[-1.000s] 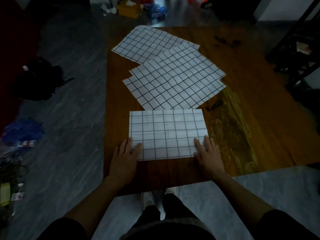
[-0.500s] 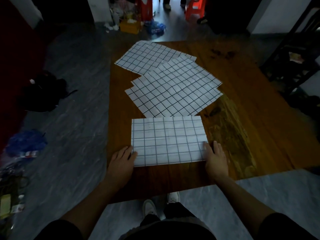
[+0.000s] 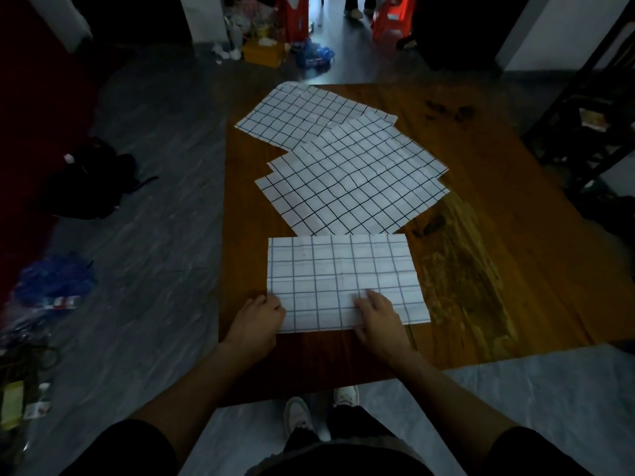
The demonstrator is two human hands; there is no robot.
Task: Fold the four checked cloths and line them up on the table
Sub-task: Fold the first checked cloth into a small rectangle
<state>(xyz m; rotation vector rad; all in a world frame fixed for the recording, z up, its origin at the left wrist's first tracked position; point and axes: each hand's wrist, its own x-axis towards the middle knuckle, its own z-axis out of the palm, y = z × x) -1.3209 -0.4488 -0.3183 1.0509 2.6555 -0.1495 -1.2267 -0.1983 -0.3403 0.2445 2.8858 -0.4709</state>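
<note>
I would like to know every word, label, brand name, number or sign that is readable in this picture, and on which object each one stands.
No text can be read in this picture.
The checked cloths on the table carry only grid lines, no writing.
Red bag on the floor behind the table: any print is too dark and blurred to read.
Yellow box: no legible label.
Packets on the floor at the left: too small and blurred to read.

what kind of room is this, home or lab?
Probably a lived-in home or storeroom, not a lab: dim room, a worn wooden table on grey flooring, loose clutter and a yellow box by the far doorway, a black bag dumped on the floor.
</note>
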